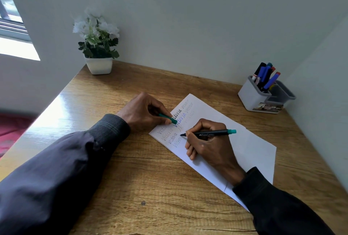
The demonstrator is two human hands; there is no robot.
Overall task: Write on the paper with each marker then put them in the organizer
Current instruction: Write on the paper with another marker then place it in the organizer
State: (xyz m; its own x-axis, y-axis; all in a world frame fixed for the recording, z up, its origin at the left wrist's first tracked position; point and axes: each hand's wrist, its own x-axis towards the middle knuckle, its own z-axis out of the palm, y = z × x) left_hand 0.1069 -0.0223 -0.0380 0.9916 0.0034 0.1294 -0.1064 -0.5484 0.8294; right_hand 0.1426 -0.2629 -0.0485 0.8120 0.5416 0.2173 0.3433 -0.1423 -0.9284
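A white sheet of paper [250, 146] lies at an angle on the wooden desk [150, 178], with several words written on its upper left part. My right hand [209, 144] grips a black marker [212, 133] with a teal end, its tip on the paper. My left hand [143, 111] rests at the paper's top left corner and pinches the marker's teal cap [168, 118]. A white and grey organizer [254, 97] stands at the back right, holding several blue, black and red markers [265, 76].
A white pot with white flowers [98, 46] stands at the desk's back left corner. Walls close the desk in behind and on the right. A window is at the far left.
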